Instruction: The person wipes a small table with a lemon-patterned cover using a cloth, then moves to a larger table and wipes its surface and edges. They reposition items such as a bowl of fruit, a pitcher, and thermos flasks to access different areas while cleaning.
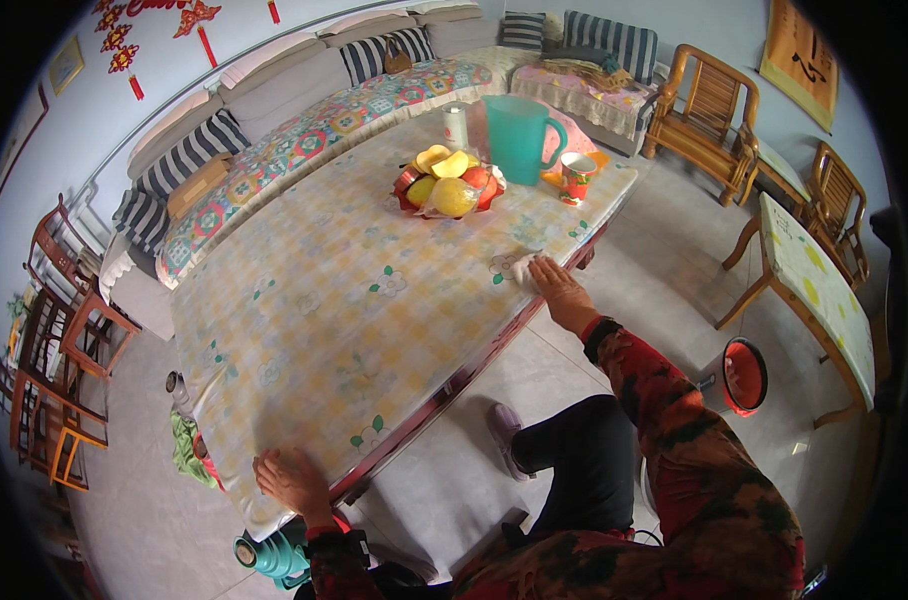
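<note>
My right hand [562, 291] presses a white cloth or tissue [527, 271] on the near edge of a table spread with a checked, flowered tablecloth [326, 330]. My left hand [295, 480] rests on the table's near left corner, its fingers apart and holding nothing. Beyond the right hand stand a red-patterned paper cup [576, 180], a teal plastic pitcher [515, 139] and a white can or canister [455, 126]. A red dish [435, 216] holds yellow and red fruit, some of it in clear plastic.
A trash bin [739, 375] stands on the floor at the right, near a small covered table [814, 277] and wooden armchairs [705, 124]. A teal thermos flask [274, 556] is beneath the left corner. A long sofa [289, 150] lines the far side.
</note>
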### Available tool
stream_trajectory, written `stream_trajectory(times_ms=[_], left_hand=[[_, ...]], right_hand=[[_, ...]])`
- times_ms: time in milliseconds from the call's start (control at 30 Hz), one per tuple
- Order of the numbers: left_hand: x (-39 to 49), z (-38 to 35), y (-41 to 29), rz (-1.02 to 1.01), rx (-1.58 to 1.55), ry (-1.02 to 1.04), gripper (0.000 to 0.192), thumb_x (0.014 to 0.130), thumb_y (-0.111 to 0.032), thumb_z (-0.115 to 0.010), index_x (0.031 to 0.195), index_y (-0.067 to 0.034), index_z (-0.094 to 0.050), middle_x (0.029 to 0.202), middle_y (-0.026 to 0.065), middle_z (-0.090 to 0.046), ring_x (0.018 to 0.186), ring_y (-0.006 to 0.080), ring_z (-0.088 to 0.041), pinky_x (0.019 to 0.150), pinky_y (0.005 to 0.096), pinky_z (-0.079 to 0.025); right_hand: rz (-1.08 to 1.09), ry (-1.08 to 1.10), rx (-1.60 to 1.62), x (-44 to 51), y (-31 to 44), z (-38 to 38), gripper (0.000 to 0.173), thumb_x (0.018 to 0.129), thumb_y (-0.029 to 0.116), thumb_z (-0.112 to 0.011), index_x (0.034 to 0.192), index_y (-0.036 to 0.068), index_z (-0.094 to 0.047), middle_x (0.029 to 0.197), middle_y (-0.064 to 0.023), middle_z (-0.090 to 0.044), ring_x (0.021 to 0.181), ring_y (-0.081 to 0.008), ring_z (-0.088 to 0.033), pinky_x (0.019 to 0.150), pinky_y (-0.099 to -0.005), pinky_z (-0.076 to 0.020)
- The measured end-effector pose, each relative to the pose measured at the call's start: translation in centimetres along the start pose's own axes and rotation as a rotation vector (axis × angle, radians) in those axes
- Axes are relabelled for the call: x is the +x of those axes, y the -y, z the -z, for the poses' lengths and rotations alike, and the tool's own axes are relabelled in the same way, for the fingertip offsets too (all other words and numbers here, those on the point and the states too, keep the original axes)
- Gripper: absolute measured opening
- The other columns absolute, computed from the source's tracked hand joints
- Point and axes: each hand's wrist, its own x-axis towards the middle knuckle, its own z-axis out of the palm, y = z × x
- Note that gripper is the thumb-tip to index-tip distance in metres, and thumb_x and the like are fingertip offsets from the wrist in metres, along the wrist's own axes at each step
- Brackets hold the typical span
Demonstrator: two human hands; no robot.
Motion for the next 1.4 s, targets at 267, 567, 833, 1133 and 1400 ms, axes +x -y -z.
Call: stream_trajectory(times_ms=[267, 567, 833, 1133, 1400], left_hand=[[0.0, 0.1, -0.5, 0.001, -0.011, -0.009, 0.034, 0.085, -0.027, -0.063, 0.107, -0.003, -0.055, 0.117, 0.0164, -0.055, 0.12, 0.0363, -0.046, 0.103, 0.049, -0.032], [-0.1, -0.9, 0.7, -0.008, -0.053, -0.034, 0.033, 0.084, -0.026, -0.064, 0.105, -0.003, -0.055, 0.111, 0.0165, -0.057, 0.111, 0.0365, -0.051, 0.097, 0.0468, -0.037], [0.4, 1.3, 5.0, 0.0, -0.399, -0.035, 0.026, 0.082, -0.01, -0.066, 0.103, 0.0, -0.055, 0.102, 0.0181, -0.058, 0.099, 0.0369, -0.055, 0.089, 0.0459, -0.043], [-2.3, 8.1, 12.9, 0.048, -0.254, -0.076, 0.026, 0.081, -0.013, -0.061, 0.103, 0.0, -0.055, 0.098, 0.019, -0.059, 0.095, 0.0396, -0.055, 0.086, 0.0478, -0.043], [-4.9, 6.5, 19.0, 0.55, -0.486, -0.001, 0.03, 0.084, -0.019, -0.066, 0.102, 0.005, -0.065, 0.09, 0.018, -0.068, 0.084, 0.0284, -0.065, 0.078, 0.0365, -0.05]], right_hand=[[0.003, -0.015, -0.17, 0.7, 2.2, -2.2, 0.063, 0.079, 0.002, -0.047, 0.141, -0.003, -0.04, 0.147, -0.0167, -0.038, 0.141, -0.0321, -0.028, 0.117, -0.0439, -0.0236], [0.408, -0.216, 0.579, -6.0, 25.0, -1.7, 0.06, 0.087, 0.0, -0.038, 0.146, 0.001, -0.03, 0.153, -0.0188, -0.028, 0.145, -0.0326, -0.022, 0.119, -0.0463, -0.0154], [0.748, -0.038, 0.752, -6.5, 33.3, 0.0, 0.061, 0.075, 0.003, -0.057, 0.135, 0.006, -0.048, 0.141, -0.0162, -0.045, 0.137, -0.0326, -0.035, 0.114, -0.0428, -0.0265], [0.381, -0.163, 0.897, 0.2, 18.4, 0.8, 0.052, 0.088, 0.005, -0.047, 0.14, 0.001, -0.042, 0.137, -0.0215, -0.049, 0.122, -0.0356, -0.053, 0.101, -0.0386, -0.0443], [0.226, -0.234, 0.379, -2.5, 22.2, -2.8, 0.052, 0.088, 0.007, -0.047, 0.14, 0.006, -0.045, 0.146, -0.0194, -0.041, 0.139, -0.0374, -0.032, 0.113, -0.0505, -0.0254]])
